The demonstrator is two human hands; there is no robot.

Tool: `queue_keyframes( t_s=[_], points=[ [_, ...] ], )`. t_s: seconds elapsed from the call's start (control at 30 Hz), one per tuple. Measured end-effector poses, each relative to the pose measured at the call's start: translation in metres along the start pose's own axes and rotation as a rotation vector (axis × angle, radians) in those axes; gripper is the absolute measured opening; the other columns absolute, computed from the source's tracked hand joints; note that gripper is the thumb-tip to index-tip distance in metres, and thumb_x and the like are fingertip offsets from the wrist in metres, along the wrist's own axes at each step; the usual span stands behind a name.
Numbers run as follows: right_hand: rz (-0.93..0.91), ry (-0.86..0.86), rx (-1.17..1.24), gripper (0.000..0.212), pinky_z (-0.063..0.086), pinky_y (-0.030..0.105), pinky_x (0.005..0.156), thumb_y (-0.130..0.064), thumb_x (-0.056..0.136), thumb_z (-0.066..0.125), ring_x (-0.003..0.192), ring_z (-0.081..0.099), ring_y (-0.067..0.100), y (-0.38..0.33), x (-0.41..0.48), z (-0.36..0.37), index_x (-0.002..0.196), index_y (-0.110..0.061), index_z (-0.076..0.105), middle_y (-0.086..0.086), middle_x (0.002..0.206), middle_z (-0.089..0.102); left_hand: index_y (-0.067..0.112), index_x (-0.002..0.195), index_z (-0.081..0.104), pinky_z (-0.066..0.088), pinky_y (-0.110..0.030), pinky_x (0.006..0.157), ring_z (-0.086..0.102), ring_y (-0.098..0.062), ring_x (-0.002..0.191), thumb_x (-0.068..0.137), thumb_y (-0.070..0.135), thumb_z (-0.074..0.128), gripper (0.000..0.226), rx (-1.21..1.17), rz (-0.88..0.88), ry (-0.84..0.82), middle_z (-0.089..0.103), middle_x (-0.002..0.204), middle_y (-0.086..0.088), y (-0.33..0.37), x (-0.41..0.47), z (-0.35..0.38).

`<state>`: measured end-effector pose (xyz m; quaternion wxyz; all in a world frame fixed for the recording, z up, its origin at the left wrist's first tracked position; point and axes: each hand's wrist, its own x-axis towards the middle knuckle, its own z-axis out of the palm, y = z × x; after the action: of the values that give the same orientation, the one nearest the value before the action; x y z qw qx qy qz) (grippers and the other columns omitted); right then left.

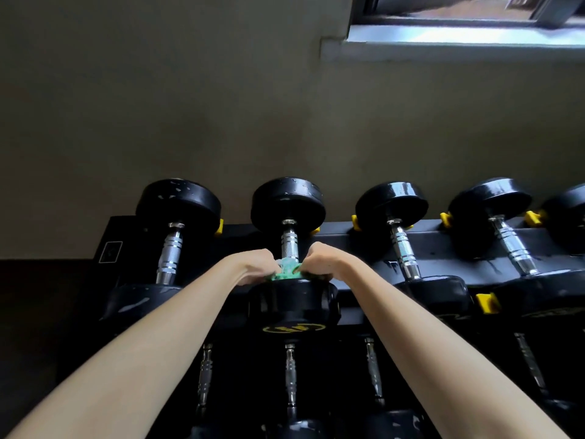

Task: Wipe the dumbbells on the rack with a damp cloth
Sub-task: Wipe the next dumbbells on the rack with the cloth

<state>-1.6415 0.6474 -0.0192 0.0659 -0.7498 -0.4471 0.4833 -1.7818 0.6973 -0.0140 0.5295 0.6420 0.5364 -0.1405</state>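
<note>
A black dumbbell [291,304] with a chrome handle lies second from the left on the top tier of the black rack [443,264]. A green cloth [286,271] is bunched round the near end of its handle, just above the near head. My left hand [253,264] grips the cloth from the left and my right hand [323,261] grips it from the right, both with curled fingers. The fingertips are hidden behind the cloth and the dumbbell head.
Other black dumbbells lie on either side, one on the left [172,248] and one on the right [402,245], with more farther right. Yellow stoppers [486,302] mark the rack rails. A lower tier holds several dumbbells [290,375]. A grey wall and a window [459,23] stand behind.
</note>
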Motion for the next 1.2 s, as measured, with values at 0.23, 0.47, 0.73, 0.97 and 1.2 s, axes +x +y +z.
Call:
queue_keyframes(
  t_s=[0.23, 0.47, 0.73, 0.97, 1.2],
  points=[
    [-0.04, -0.013, 0.025, 0.022, 0.037, 0.024, 0.048, -0.002, 0.082, 0.05, 0.045, 0.04, 0.016, -0.008, -0.028, -0.012, 0.06, -0.006, 0.05, 0.006, 0.052, 0.045, 0.012, 0.073, 0.051, 0.042, -0.019, 0.057, 0.042, -0.01, 0.061, 0.089, 0.01, 0.047, 0.017, 0.151, 0.028, -0.058, 0.045, 0.068, 0.0, 0.02, -0.029, -0.011],
    [-0.087, 0.032, 0.105, 0.019, 0.037, 0.022, 0.05, -0.004, 0.082, 0.054, 0.047, 0.042, 0.013, -0.01, -0.048, -0.016, 0.064, -0.006, 0.057, 0.005, 0.055, 0.05, 0.017, 0.06, 0.039, 0.03, -0.019, 0.054, 0.033, -0.01, 0.056, 0.088, 0.01, 0.043, 0.028, 0.138, 0.082, 0.017, 0.038, 0.062, 0.001, 0.026, -0.058, -0.009],
    [-0.149, 0.164, 0.321, 0.008, 0.028, 0.011, 0.036, -0.006, 0.079, 0.06, 0.048, 0.036, 0.01, 0.002, -0.074, -0.006, 0.077, -0.004, 0.067, 0.002, 0.06, 0.05, 0.017, 0.054, 0.034, 0.022, -0.029, 0.059, 0.027, -0.012, 0.059, 0.086, 0.017, 0.05, 0.036, 0.126, 0.221, 0.208, 0.032, 0.059, 0.003, 0.017, -0.083, 0.009],
    [-0.3, 0.359, 0.345, 0.022, 0.034, 0.022, 0.052, -0.007, 0.075, 0.061, 0.054, 0.04, 0.009, 0.017, -0.099, 0.019, 0.059, -0.021, 0.065, 0.0, 0.056, 0.052, 0.014, 0.052, 0.039, 0.027, -0.029, 0.053, 0.037, -0.014, 0.054, 0.088, 0.023, 0.051, 0.039, 0.183, 0.265, 0.497, 0.04, 0.054, 0.001, 0.011, -0.107, 0.044],
    [-0.345, 0.435, 0.262, 0.015, 0.026, 0.028, 0.054, -0.013, 0.073, 0.06, 0.057, 0.031, 0.011, 0.039, -0.128, 0.043, 0.059, -0.01, 0.059, 0.001, 0.056, 0.038, 0.01, 0.05, 0.039, 0.025, -0.025, 0.047, 0.039, -0.021, 0.062, 0.091, 0.023, 0.05, 0.044, 0.174, 0.298, 0.617, 0.037, 0.053, 0.002, -0.003, -0.139, 0.084]
  ],
)
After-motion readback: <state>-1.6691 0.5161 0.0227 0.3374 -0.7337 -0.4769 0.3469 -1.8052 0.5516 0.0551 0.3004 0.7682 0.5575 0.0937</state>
